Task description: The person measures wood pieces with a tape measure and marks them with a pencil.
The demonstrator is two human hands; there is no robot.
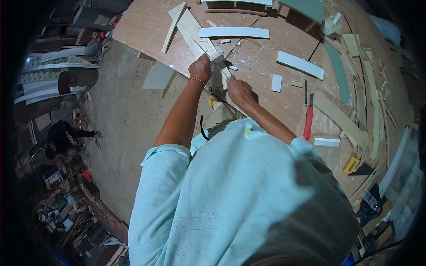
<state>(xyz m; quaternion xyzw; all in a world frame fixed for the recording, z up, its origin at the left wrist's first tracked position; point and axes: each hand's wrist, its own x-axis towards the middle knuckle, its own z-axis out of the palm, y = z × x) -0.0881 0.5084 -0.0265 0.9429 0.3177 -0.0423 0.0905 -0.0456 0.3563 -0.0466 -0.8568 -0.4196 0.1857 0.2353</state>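
Note:
My left hand (200, 69), with a beaded bracelet at its wrist, is closed at the edge of a long pale board (191, 27) on the workbench. The end of a thin strip runs up to its fingers. My right hand (242, 92) is closed just to the right and slightly blurred; what either hand grips I cannot make out. Between the hands lies a greyish flat piece (218, 74), partly covered. Small white offcuts (233, 68) and shavings are scattered by my right hand. Beyond lies a curved white strip (234, 32).
On the workbench (275, 108) are white pieces (300, 65), red-handled pliers (308, 119), a dark pointed tool (305, 92) and a yellow-handled saw (353, 165). Wood strips (339, 119) crowd the right side. A person (62, 137) is low down at far left, near piled scrap.

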